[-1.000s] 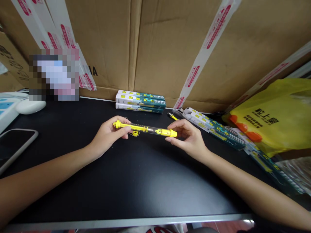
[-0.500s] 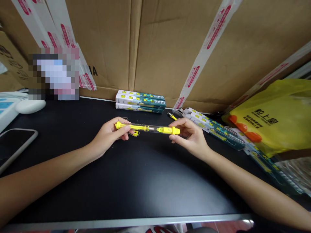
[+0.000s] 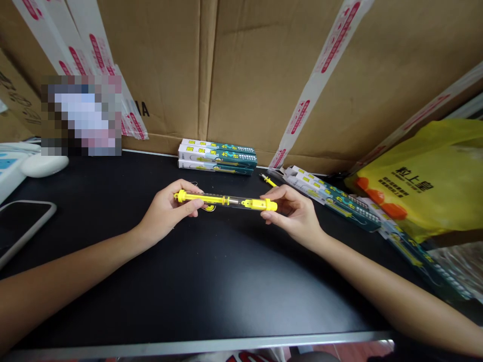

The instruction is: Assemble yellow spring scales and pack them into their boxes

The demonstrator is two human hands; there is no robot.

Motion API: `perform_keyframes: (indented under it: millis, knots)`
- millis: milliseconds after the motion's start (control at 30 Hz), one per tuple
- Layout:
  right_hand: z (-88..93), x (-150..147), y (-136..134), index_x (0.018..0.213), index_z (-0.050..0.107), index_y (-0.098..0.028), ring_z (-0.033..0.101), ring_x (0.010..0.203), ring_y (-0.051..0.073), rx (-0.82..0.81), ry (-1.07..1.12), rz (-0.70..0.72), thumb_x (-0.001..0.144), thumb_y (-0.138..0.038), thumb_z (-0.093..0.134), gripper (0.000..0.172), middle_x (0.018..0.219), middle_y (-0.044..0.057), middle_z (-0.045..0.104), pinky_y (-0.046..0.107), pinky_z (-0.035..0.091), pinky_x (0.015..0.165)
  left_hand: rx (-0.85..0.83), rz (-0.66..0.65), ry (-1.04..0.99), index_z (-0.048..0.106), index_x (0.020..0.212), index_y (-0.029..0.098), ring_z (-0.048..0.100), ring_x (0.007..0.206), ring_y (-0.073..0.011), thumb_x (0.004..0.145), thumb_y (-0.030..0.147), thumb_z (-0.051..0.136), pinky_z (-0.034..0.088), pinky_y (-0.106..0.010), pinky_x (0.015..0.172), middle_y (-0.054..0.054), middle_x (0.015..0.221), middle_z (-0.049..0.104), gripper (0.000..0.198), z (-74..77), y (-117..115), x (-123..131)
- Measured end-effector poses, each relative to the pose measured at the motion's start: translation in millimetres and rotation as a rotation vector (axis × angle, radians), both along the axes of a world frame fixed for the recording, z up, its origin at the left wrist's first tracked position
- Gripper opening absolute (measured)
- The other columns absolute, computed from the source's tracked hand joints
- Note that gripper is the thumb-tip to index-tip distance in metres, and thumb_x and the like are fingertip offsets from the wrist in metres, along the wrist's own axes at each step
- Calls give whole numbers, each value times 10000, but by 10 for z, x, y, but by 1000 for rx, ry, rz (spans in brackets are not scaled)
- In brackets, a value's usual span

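A long clear tube with yellow ends and a yellow inner rod (image 3: 226, 201) is held level just above the black table (image 3: 211, 281). My left hand (image 3: 169, 211) grips its left end, thumb on top and fingers curled beneath. My right hand (image 3: 294, 213) pinches its right yellow cap between thumb and fingers. A small yellow ring (image 3: 209, 207) hangs under the tube near my left fingers.
Stacked green and white boxes (image 3: 217, 157) lie against the cardboard wall (image 3: 245, 70). More such boxes (image 3: 332, 198) fan out at the right, beside a yellow plastic bag (image 3: 422, 181). A small yellow piece (image 3: 268, 180) lies behind my right hand. A phone (image 3: 18, 226) lies at the left edge.
The tube and both hands have barely shifted; the right end rose slightly and the grip stays the same.
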State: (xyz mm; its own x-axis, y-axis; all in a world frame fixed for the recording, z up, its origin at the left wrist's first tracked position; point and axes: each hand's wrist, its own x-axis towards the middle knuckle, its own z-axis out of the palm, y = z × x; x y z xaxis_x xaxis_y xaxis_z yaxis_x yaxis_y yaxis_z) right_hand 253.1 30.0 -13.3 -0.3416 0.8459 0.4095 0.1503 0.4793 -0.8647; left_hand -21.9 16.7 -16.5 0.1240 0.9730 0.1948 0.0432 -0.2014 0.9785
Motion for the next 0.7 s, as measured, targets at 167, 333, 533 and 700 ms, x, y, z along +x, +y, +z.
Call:
perform_keyframes:
  millis: [167,333,533,700]
  knots:
    - [18,-16,-9,883,608,-180,583,616,101,-34,18,11,724,-292,780,260,850,25,590,219,542,473,-9,23,7,609,874,169,619,612,-109,726,309,736,506,-231,594,-2,739,659,241,3,0,-6]
    - [13,-8,-9,894,615,-193,575,696,124,27,-35,8,741,-310,768,246,899,37,558,234,544,505,-17,32,-2,614,886,162,596,586,-96,719,333,743,504,-231,585,-14,778,669,271,10,-7,-5]
    - [14,3,-3,925,632,-219,558,732,137,88,-72,0,777,-288,738,195,918,36,502,257,549,528,-9,23,25,610,875,163,618,613,-108,734,331,734,508,-233,592,-12,772,667,251,13,-11,4]
    - [14,1,-13,917,618,-214,566,710,142,66,-75,-5,770,-319,743,220,902,40,531,267,545,522,-13,10,7,596,871,166,650,673,-135,760,324,716,509,-238,599,-11,742,656,228,8,-7,12]
